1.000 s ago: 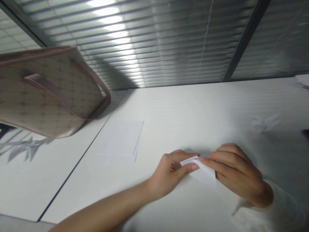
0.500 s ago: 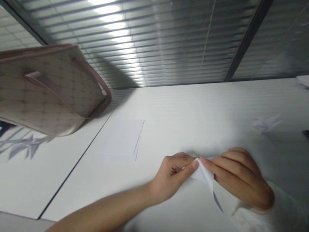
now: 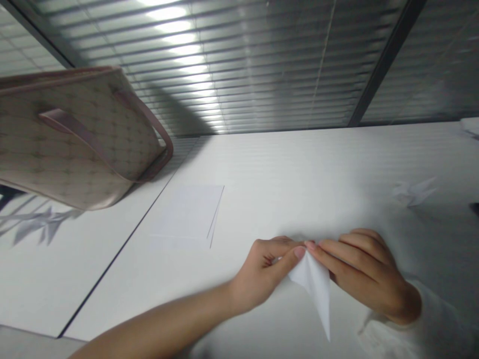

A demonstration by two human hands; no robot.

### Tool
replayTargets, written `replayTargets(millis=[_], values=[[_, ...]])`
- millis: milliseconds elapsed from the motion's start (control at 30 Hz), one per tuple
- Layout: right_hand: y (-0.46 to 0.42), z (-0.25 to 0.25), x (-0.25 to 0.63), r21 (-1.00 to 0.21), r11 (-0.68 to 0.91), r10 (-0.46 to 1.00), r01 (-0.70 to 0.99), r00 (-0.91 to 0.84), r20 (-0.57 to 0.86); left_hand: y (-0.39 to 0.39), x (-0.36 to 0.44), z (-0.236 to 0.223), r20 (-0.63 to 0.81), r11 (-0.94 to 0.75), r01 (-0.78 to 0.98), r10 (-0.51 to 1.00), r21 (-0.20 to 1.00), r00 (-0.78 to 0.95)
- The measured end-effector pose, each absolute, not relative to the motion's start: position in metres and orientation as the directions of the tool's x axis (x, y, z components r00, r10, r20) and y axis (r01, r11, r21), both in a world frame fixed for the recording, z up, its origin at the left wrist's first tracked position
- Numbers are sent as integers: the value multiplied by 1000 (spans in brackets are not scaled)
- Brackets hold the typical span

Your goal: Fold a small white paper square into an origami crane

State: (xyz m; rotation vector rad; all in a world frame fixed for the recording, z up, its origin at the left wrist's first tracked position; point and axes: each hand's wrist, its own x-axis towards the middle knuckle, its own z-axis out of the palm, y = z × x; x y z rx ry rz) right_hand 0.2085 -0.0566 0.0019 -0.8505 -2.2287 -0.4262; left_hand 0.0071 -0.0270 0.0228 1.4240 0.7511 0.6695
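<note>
Both my hands meet over a small folded white paper (image 3: 316, 289) on the white table (image 3: 284, 169). My left hand (image 3: 267, 271) pinches the paper's top corner between thumb and forefinger. My right hand (image 3: 364, 271) presses its fingers together on the same corner from the right. A long pointed flap of the paper hangs down toward me below the fingertips.
A stack of white square sheets (image 3: 190, 215) lies left of my hands. A beige patterned tote bag (image 3: 71, 137) with pink straps stands at the far left. A finished folded paper figure (image 3: 413, 192) sits at the right. Window blinds (image 3: 243, 65) run behind the table.
The paper's pointed flap has swung down and out toward me and now shows as a long white triangle. My fingertips stayed pinched at its top corner.
</note>
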Motion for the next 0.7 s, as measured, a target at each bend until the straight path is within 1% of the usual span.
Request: replayTargets(millis=[67, 133, 200, 233, 267, 333, 400, 467, 500, 567, 633, 700], values=[[-57, 3, 206, 34, 726, 462, 687, -524, 716, -27, 9, 19, -130, 160, 0, 804, 987, 580], [-57, 5, 204, -1, 729, 476, 684, -506, 719, -27, 12, 15, -191, 279, -79, 813, 957, 549], [-56, 6, 202, -37, 740, 487, 672, -496, 719, -27, 13, 12, -200, 340, -190, 832, 921, 518], [-55, 6, 202, -51, 743, 490, 667, -490, 721, -27, 13, 11, -182, 339, -241, 845, 910, 503], [-54, 6, 202, -60, 742, 490, 667, -480, 727, -28, 13, 11, -149, 316, -274, 857, 908, 493], [-51, 5, 202, -65, 722, 499, 688, -454, 738, -30, 10, 11, -34, 201, -288, 867, 936, 497], [-49, 4, 202, -62, 694, 514, 718, -433, 740, -33, 8, 11, 90, 41, -227, 837, 973, 539], [-48, 3, 201, -54, 676, 529, 735, -433, 730, -36, 6, 10, 162, -100, -140, 818, 985, 551], [-48, 3, 200, -45, 673, 536, 739, -444, 718, -37, 6, 10, 169, -140, -94, 829, 986, 532], [-48, 2, 198, -10, 668, 542, 744, -476, 693, -38, 7, 9, 153, -159, -27, 869, 987, 470], [-49, 1, 196, 37, 662, 540, 748, -511, 669, -36, 8, 8, 142, -147, -20, 898, 989, 417], [-49, 0, 194, 68, 663, 533, 746, -534, 656, -33, 8, 9, 143, -134, -50, 914, 990, 379]])
